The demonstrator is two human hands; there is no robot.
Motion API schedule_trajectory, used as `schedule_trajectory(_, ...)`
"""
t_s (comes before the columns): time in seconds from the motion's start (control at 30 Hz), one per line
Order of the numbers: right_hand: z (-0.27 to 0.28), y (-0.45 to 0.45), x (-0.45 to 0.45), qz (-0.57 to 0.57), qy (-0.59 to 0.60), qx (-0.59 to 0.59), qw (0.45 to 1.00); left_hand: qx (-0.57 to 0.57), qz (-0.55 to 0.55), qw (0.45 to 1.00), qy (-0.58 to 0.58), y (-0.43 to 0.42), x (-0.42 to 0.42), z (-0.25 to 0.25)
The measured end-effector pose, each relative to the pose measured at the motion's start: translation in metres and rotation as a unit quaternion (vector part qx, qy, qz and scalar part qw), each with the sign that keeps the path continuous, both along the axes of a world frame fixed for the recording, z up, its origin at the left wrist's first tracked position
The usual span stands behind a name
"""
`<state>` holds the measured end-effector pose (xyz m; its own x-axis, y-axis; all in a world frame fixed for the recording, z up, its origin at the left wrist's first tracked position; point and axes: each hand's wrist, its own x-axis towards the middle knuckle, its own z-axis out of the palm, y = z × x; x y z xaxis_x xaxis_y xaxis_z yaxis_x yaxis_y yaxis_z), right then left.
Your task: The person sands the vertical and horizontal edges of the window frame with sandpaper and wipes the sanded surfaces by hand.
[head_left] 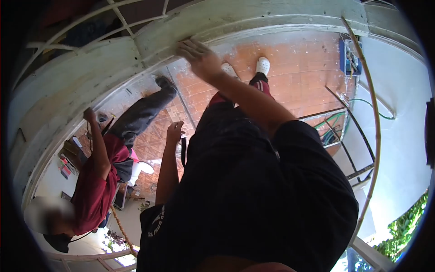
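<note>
My right hand point(198, 56) reaches across my body to the lower edge of a pale, scuffed beam point(176, 38). Its fingers are stretched out together and lie against or very near the painted surface; whatever may be under the palm is hidden. Lower, beside my body, my left hand point(175, 131) is raised, its fingers loosely bent and a little apart. I make out nothing in it. A narrow black strap point(183, 152) hangs just below that hand; whether the two touch I cannot tell.
At left another person in a red shirt point(106, 158) raises a hand point(89, 114) to the same beam. White-speckled tiles point(290, 68) lie underfoot. On the right are a bamboo pole point(375, 113), a dark metal frame point(349, 111), green hose point(333, 131) and a blue crate point(348, 56).
</note>
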<state>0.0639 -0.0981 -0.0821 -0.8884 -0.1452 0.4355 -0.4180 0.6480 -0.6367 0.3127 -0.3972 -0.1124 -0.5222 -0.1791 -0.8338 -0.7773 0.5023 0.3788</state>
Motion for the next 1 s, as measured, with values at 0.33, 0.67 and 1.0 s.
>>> schedule_trajectory(0.33, -0.001, 0.31, 0.001, -0.141, 0.083, 0.175, 0.971, 0.016, 0.1, 0.995, -0.016, -0.012, 0.0, -0.007)
schedule_trajectory(0.67, -0.009, 0.04, 0.018, -0.005, 0.014, -0.027, 1.0, 0.019, -0.036, 0.997, -0.059, 0.006, -0.028, -0.016)
schedule_trajectory(1.0, 0.022, 0.336, 0.004, -0.151, 0.094, 0.242, 0.954, 0.042, 0.019, 0.999, 0.027, 0.064, -0.089, 0.015)
